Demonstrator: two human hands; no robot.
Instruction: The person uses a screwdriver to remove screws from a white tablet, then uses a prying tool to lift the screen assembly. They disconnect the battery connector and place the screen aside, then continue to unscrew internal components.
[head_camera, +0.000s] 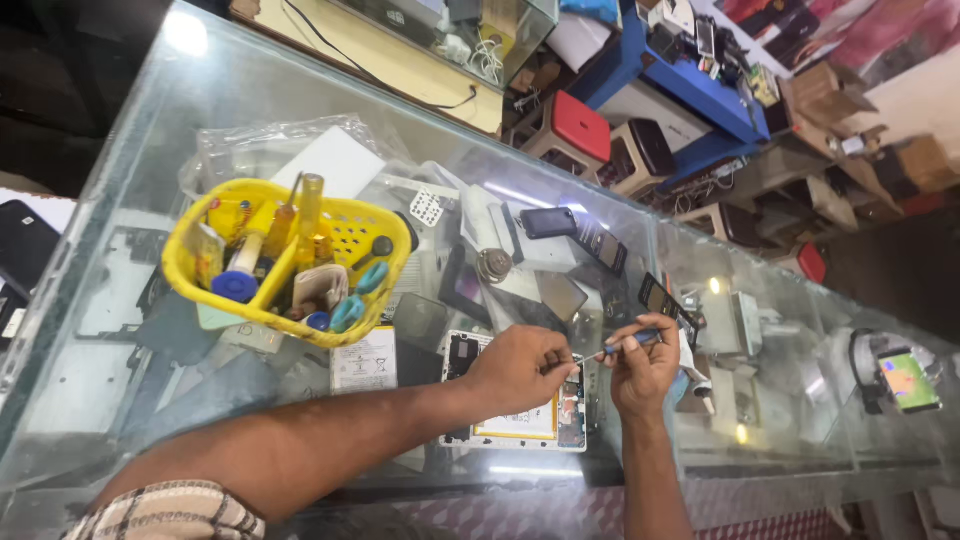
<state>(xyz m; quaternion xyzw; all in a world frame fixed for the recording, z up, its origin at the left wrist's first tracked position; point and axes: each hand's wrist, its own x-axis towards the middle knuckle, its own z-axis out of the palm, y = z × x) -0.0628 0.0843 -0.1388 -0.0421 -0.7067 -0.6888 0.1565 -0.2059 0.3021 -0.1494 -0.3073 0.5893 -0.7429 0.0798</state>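
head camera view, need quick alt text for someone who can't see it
Two bare hands work over an opened phone on a glass counter: the left hand pinches near its top edge, and the right hand holds a small screwdriver pointed toward it. A yellow basket of tools stands to the left.

The basket (285, 255) stands on the counter (130, 130), left of the opened phone (520, 425); hands above the phone.

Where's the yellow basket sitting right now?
In the head view, the yellow basket sits on the glass counter, upper left of the left hand, beside the opened phone.
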